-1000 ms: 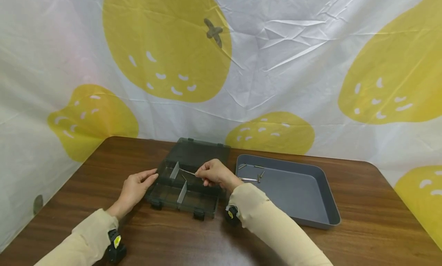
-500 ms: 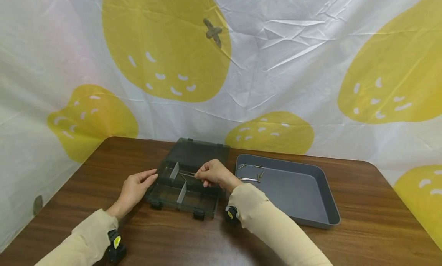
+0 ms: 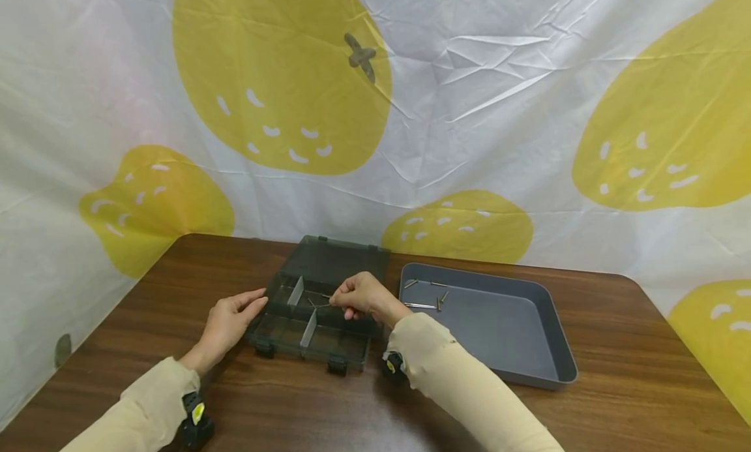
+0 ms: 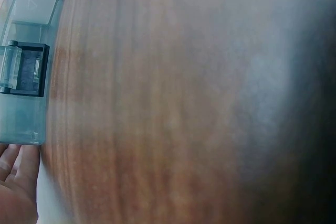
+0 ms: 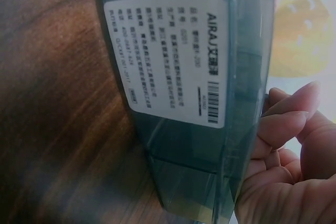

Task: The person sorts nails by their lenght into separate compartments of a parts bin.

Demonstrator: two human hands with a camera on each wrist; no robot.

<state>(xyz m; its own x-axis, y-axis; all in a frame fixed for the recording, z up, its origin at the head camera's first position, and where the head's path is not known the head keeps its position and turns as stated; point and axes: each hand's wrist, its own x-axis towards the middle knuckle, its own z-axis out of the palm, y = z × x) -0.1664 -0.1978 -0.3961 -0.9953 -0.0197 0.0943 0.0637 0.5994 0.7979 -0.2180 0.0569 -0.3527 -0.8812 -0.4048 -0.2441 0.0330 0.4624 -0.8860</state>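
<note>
A dark, see-through plastic organizer box [image 3: 281, 340] lies with its lid [image 3: 337, 259] laid back, light dividers [image 3: 308, 328] inside. My right hand [image 3: 364, 295] pinches a thin metal piece, like a screw [image 3: 323, 305], between thumb and fingertips over the back compartment. Another small screw [image 3: 311, 302] shows near the divider. Most of the held piece is hidden by the fingers. My left hand [image 3: 231, 318] rests its nearly straight fingers against the box's left edge. In the right wrist view, curled fingers [image 5: 283, 129] of the right hand stand behind the box's labelled side [image 5: 173, 61].
Right of the box stands a grey tray [image 3: 504, 334], several screws [image 3: 439, 303] lying in its left part. Black latches [image 3: 337, 364] stick out at the box's front. Behind the wooden table [image 3: 281, 413] hangs a fruit-print cloth [image 3: 469, 126].
The thin metal piece at my right fingertips has changed angle, its free end swinging down towards the front. The right hand has barely moved; the left hand stays at the box's edge.
</note>
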